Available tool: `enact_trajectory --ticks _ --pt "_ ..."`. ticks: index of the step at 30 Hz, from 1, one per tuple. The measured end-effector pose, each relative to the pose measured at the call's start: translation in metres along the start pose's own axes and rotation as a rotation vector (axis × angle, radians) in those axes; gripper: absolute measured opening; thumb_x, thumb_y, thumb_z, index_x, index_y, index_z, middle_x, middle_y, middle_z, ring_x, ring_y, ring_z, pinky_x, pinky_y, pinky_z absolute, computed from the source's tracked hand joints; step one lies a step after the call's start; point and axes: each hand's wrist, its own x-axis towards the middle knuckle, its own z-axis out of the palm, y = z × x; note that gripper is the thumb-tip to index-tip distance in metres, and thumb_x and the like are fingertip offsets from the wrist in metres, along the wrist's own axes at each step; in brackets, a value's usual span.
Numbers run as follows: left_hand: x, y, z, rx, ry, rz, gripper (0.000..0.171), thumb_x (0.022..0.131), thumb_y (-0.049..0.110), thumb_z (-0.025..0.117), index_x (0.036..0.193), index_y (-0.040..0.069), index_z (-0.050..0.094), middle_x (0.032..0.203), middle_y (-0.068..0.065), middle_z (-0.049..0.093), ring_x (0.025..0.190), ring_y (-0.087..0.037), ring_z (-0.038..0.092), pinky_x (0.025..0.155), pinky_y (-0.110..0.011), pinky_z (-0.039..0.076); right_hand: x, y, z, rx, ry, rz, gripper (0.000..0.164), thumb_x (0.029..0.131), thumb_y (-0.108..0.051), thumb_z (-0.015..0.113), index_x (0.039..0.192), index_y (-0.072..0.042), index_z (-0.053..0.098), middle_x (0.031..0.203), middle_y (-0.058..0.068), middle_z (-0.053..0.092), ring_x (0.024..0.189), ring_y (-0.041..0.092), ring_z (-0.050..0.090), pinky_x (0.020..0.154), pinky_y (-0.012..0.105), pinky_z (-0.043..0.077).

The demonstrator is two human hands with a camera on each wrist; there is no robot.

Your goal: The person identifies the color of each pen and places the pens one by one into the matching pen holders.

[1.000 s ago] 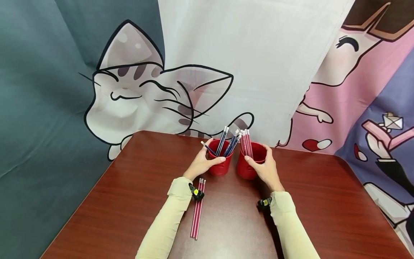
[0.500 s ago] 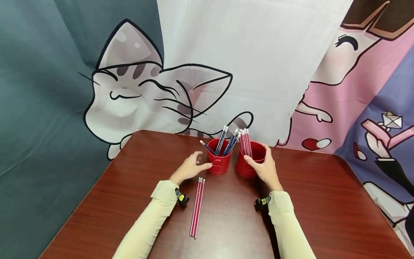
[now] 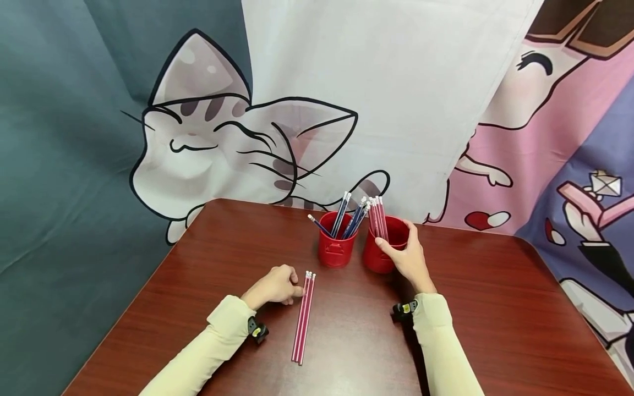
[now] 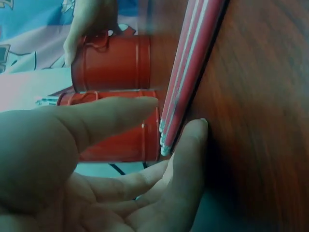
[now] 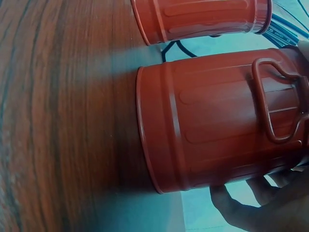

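Three pink pencils with white eraser ends lie side by side on the table. My left hand is at their eraser ends, thumb and fingers spread; in the left wrist view the thumb and a fingertip are on either side of the pencils, and a firm pinch does not show. With the thumb at the near rim and fingers round the far right side, my right hand holds the right red bucket. Pink pencils stand in that bucket.
Beside it, to the left, stands another red bucket with several dark blue pencils, one leaning far out over its left rim. A brown wooden table carries everything. A printed cloth hangs behind the table's back edge.
My left hand has let go of the left bucket and moved toward me and to the left, down to the loose pink pencils. The right hand stays on its bucket.
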Motion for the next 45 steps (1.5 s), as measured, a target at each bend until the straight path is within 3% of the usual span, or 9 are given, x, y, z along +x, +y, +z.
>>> enact_trajectory --ticks 9,17,26,30,35,45 --pt "0.0 0.003 0.011 0.081 0.059 0.049 0.023 0.071 0.002 0.072 0.08 0.0 0.051 0.049 -0.003 0.055 0.039 -0.01 0.054 0.04 -0.023 0.044 0.0 0.002 0.001 0.01 0.011 -0.007 0.077 0.078 -0.039 0.07 0.139 -0.022 0.026 0.131 0.006 0.045 0.115 0.026 0.044 0.091 0.047 0.042" --pt "-0.002 0.012 0.015 0.193 0.089 -0.029 0.024 0.069 0.003 0.071 0.052 0.007 0.054 0.04 -0.001 0.054 0.035 -0.014 0.056 0.038 -0.023 0.045 -0.001 -0.006 -0.001 0.021 0.001 0.006 0.077 0.077 -0.037 0.071 0.138 -0.019 0.028 0.131 0.009 0.045 0.115 0.028 0.044 0.092 0.047 0.042" --pt "-0.003 0.01 0.016 0.192 0.153 -0.068 0.022 0.067 0.008 0.071 0.052 0.008 0.054 0.04 -0.001 0.052 0.033 -0.01 0.053 0.045 -0.024 0.045 -0.012 -0.036 -0.002 0.031 -0.01 -0.014 0.074 0.08 -0.027 0.07 0.138 -0.008 0.028 0.13 0.019 0.045 0.115 0.036 0.043 0.091 0.05 0.04" --pt "-0.007 0.006 0.014 0.145 0.177 -0.023 0.019 0.069 0.009 0.068 0.057 0.008 0.053 0.04 0.002 0.052 0.034 -0.008 0.052 0.043 -0.025 0.043 -0.014 -0.036 -0.003 0.026 -0.017 -0.008 0.074 0.081 -0.027 0.069 0.139 -0.008 0.026 0.131 0.018 0.044 0.115 0.035 0.043 0.091 0.05 0.041" --pt "-0.011 0.01 0.005 0.084 0.21 0.058 0.014 0.07 0.008 0.065 0.075 0.002 0.054 0.05 0.001 0.056 0.039 -0.007 0.054 0.046 -0.023 0.044 -0.013 -0.033 -0.004 0.04 -0.017 -0.006 0.075 0.08 -0.028 0.07 0.139 -0.009 0.027 0.131 0.018 0.043 0.116 0.036 0.042 0.092 0.051 0.04" --pt "-0.02 0.044 -0.013 0.0 0.37 0.325 0.027 0.071 0.005 0.064 0.097 0.004 0.054 0.069 -0.001 0.057 0.058 -0.007 0.053 0.057 -0.022 0.047 -0.012 -0.029 -0.003 0.041 -0.016 -0.001 0.076 0.08 -0.029 0.07 0.139 -0.01 0.026 0.132 0.016 0.043 0.116 0.034 0.042 0.091 0.05 0.042"
